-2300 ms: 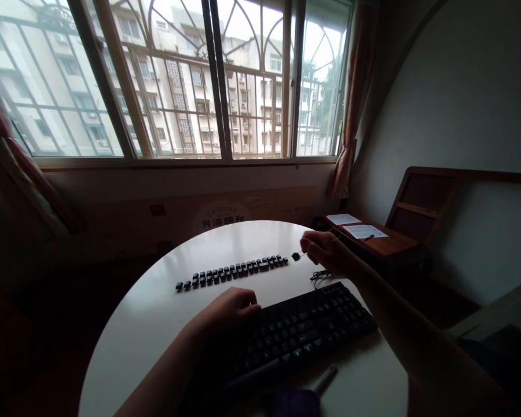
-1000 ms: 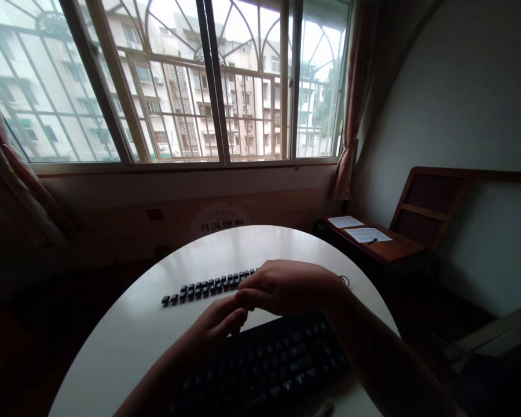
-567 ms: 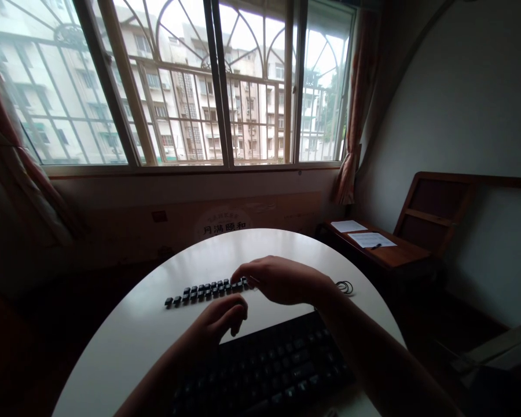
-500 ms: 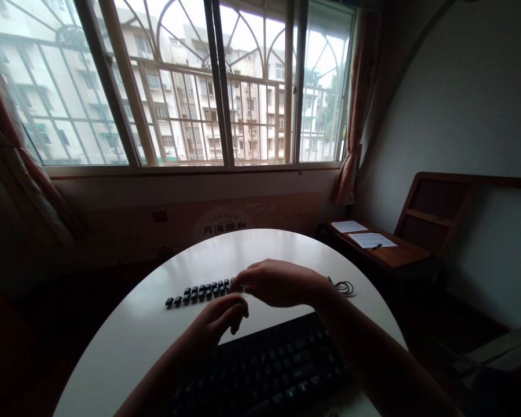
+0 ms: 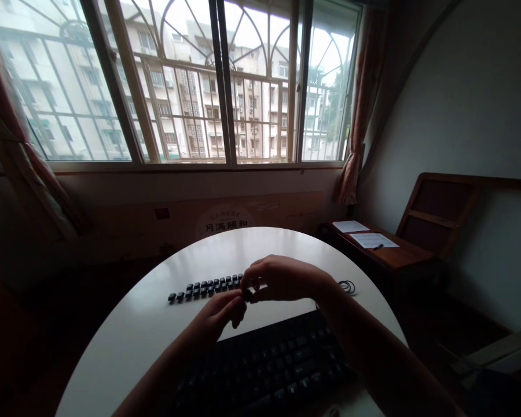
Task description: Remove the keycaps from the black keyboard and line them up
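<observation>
Presently, your right hand (image 5: 286, 279) pinches a small dark piece (image 5: 247, 295) at your left hand's fingertips; whether the left hand (image 5: 217, 310) also grips it, you cannot tell. Two rows of black square keycaps (image 5: 211, 289) lie just beyond, extending leftward, nearer the left hand. Black rectangular keyboard (image 5: 282, 353): on your side of both hands, long axis slanting roughly parallel to the rows, on the round white bench (image 5: 121, 347).

Barred window (image 5: 230, 87) in daylight, tied curtains (image 5: 353, 150), dim pale wall (image 5: 481, 104), papers (image 5: 373, 240) on a wooden bench (image 5: 399, 256)
</observation>
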The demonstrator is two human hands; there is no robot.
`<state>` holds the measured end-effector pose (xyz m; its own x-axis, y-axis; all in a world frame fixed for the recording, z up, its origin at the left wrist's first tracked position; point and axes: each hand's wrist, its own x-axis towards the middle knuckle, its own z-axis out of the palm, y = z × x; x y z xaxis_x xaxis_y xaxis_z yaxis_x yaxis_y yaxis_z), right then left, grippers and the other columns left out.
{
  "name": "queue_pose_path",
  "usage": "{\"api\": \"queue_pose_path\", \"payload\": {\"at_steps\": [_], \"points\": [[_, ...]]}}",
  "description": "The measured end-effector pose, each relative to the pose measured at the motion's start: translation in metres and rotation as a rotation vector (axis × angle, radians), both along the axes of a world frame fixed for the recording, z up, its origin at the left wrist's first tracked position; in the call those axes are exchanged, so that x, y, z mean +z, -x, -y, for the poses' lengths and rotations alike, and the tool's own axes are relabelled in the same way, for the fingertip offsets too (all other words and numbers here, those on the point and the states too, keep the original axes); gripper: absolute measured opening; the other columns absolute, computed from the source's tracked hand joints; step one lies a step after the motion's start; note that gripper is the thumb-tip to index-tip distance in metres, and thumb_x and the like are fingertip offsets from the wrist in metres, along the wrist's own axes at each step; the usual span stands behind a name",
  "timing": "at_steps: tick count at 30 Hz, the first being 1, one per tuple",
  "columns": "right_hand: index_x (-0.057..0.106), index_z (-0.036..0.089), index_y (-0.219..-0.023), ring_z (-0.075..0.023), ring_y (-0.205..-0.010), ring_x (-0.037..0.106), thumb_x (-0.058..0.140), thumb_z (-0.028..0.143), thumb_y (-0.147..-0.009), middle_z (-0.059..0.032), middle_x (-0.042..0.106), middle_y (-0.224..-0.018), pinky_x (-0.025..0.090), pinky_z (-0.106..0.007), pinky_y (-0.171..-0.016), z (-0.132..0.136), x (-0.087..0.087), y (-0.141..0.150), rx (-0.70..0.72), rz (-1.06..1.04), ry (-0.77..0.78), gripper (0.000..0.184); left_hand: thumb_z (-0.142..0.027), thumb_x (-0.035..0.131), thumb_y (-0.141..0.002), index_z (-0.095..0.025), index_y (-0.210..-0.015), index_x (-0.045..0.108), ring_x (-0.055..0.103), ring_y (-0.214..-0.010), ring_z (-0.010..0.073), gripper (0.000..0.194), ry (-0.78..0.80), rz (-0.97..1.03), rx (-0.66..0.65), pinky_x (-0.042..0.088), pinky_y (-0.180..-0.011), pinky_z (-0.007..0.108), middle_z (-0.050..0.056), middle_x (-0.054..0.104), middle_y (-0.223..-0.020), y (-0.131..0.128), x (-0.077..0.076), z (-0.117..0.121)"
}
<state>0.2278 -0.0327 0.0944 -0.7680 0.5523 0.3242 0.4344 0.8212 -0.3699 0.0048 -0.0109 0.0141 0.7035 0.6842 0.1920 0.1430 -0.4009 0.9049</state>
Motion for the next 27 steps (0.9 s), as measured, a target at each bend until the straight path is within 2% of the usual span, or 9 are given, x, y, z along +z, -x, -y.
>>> {"api": "queue_pose_path", "payload": {"at_steps": [3,5,8,9,14,17,21,27], "points": [[0.070,0.018,-0.100,-0.0108,-0.072,0.062,0.069,0.019,-0.086,-0.0007,0.071,-0.086,0.045,-0.022,-0.070,-0.014,0.000,-0.025,-0.134,-0.062,-0.039,0.014,-0.068,0.041,-0.092,-0.012,-0.101,0.069,0.053,-0.063,0.0152,0.063,-0.113,-0.131,0.069,0.046,-0.059,0.027,0.003,0.058,-0.069,0.000,0.001,0.001],[0.071,0.018,-0.101,-0.0108,-0.071,0.061,0.070,0.021,-0.085,-0.0006,0.071,-0.086,0.044,-0.022,-0.068,-0.030,-0.005,-0.047,-0.297,-0.099,-0.031,0.016,-0.061,0.043,-0.093,-0.015,-0.103,0.071,0.060,-0.076,0.0190,0.055,-0.238,-0.257,0.090,0.049,-0.067,0.029,0.008,0.067,-0.084,-0.001,0.001,0.001],[0.072,0.019,-0.100,-0.0123,-0.074,0.062,0.071,0.023,-0.082,-0.0020,0.071,-0.090,0.044,-0.022,-0.069,-0.059,-0.024,-0.079,-0.626,-0.011,0.125,0.018,-0.053,0.047,-0.095,-0.017,-0.100,0.074,0.064,-0.087,0.0214,0.044,-0.350,-0.373,0.055,0.051,-0.075,0.031,0.010,0.071,-0.098,-0.003,0.000,0.002],[0.073,0.017,-0.097,-0.0135,-0.075,0.063,0.071,0.021,-0.081,-0.0041,0.071,-0.091,0.045,-0.022,-0.069,-0.067,-0.032,-0.088,-0.675,0.016,0.164,0.017,-0.050,0.048,-0.095,-0.018,-0.099,0.074,0.064,-0.086,0.0211,0.042,-0.362,-0.392,0.042,0.051,-0.076,0.031,0.010,0.072,-0.097,-0.004,-0.001,0.002],[0.075,0.014,-0.093,-0.0115,-0.058,0.064,0.069,0.017,-0.077,-0.0061,0.073,-0.086,0.046,-0.020,-0.056,-0.093,-0.081,-0.105,-0.734,0.123,0.394,0.017,-0.042,0.052,-0.093,-0.018,-0.095,0.076,0.066,-0.085,0.0207,0.034,-0.361,-0.452,0.017,0.052,-0.076,0.030,0.009,0.073,-0.096,-0.006,-0.003,0.005],[0.074,0.014,-0.096,-0.0117,-0.057,0.067,0.069,0.014,-0.076,-0.0057,0.075,-0.085,0.047,-0.019,-0.055,-0.099,-0.102,-0.106,-0.741,0.148,0.500,0.021,-0.039,0.054,-0.092,-0.019,-0.094,0.076,0.066,-0.086,0.0206,0.030,-0.352,-0.475,0.006,0.052,-0.077,0.030,0.009,0.073,-0.097,-0.006,-0.001,0.007],[0.072,0.013,-0.102,-0.0129,-0.059,0.070,0.068,0.010,-0.077,-0.0068,0.076,-0.085,0.049,-0.018,-0.056,-0.105,-0.115,-0.107,-0.773,0.135,0.555,0.026,-0.037,0.055,-0.091,-0.019,-0.096,0.076,0.066,-0.086,0.0206,0.028,-0.345,-0.497,0.003,0.051,-0.077,0.030,0.008,0.073,-0.097,-0.007,0.000,0.008],[0.072,0.014,-0.103,-0.0125,-0.059,0.069,0.067,0.011,-0.077,-0.0065,0.076,-0.087,0.049,-0.017,-0.054,-0.108,-0.122,-0.106,-0.779,0.118,0.531,0.027,-0.034,0.053,-0.091,-0.019,-0.095,0.076,0.065,-0.087,0.0213,0.028,-0.365,-0.513,0.001,0.049,-0.078,0.031,0.008,0.073,-0.095,-0.008,0.002,0.010]]}}
